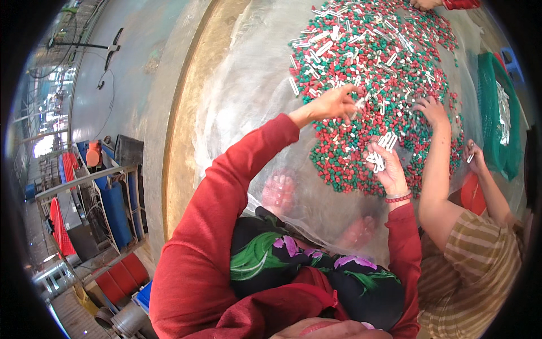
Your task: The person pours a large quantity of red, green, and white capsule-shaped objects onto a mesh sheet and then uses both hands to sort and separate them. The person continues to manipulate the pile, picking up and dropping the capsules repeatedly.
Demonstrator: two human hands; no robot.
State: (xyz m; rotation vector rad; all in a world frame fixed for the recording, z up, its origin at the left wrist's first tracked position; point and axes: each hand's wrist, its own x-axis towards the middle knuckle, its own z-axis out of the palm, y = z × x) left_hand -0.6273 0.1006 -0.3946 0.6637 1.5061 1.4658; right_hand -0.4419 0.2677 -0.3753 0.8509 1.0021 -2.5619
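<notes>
A wide heap of small red, green and white pieces lies on a clear plastic sheet, with white slotted strips scattered through it. Over the heap's near left part, my left hand reaches out with its index finger extended. A blurred white strip shows at its fingertips and seems pinched there. My right hand, palm up at the heap's near edge, has its fingers curled round a bunch of white slotted strips. A red bead bracelet circles that wrist.
To my right a co-worker in a striped top has one hand on the heap and a white strip in the other. Another person's hand is at the far edge. A green basket holding white strips stands far right.
</notes>
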